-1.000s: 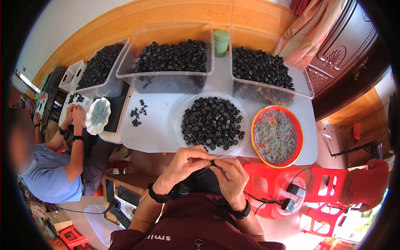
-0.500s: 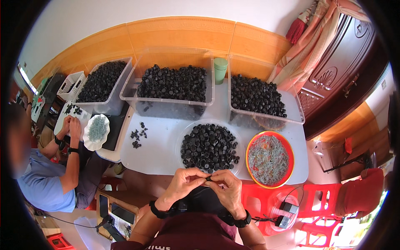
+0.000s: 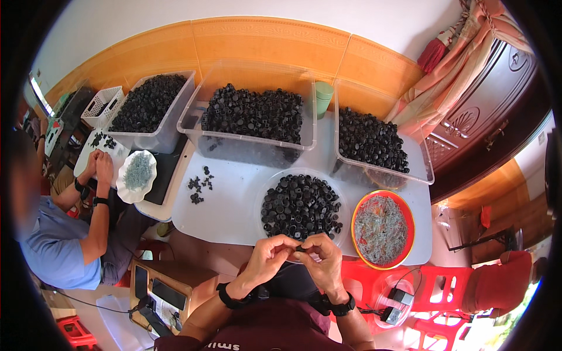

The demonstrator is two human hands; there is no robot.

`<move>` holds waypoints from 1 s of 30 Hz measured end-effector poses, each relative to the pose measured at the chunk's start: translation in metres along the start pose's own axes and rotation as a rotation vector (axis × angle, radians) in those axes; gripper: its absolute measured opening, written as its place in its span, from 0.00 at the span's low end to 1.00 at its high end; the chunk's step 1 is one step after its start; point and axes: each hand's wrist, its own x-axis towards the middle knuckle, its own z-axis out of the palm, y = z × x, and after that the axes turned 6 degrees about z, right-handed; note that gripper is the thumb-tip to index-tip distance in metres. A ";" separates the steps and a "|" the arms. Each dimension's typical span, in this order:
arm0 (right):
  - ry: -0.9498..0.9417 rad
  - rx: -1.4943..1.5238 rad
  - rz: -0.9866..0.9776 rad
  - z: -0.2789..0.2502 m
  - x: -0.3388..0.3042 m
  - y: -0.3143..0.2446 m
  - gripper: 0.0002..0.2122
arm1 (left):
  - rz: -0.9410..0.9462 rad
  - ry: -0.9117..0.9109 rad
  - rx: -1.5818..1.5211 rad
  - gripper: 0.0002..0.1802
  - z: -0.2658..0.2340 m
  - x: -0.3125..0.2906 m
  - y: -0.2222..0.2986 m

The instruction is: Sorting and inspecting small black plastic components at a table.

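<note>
Both hands meet at the near edge of the table. My left hand (image 3: 267, 260) and my right hand (image 3: 323, 261) pinch one small black plastic part (image 3: 300, 248) between their fingertips, which partly cover it. Just beyond them, loose black caps (image 3: 298, 205) are heaped on a round clear tray (image 3: 341, 190). To the right stands a red bowl with a yellow rim (image 3: 412, 234), full of thin silvery metal pieces (image 3: 380, 228). A small scatter of black parts (image 3: 196, 198) lies on the white tabletop (image 3: 225, 216), left of the tray.
Along the back are three clear bins (image 3: 252, 138) of black caps and a green canister (image 3: 324, 99). On the left, a co-worker in a blue shirt (image 3: 55, 245) sits near a white scalloped dish (image 3: 122, 186). Red stools (image 3: 366, 286) are at the right; a wooden stand (image 3: 181, 278) holds phones.
The view has shifted slightly, so the table and bins appear further right. My hands remain together on the small black part, fingers slightly rearranged. The co-worker's hands are still together.
</note>
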 end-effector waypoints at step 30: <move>0.352 -0.587 -0.251 -0.070 0.070 -0.040 0.10 | -0.023 0.229 -0.108 0.11 -0.028 -0.018 0.008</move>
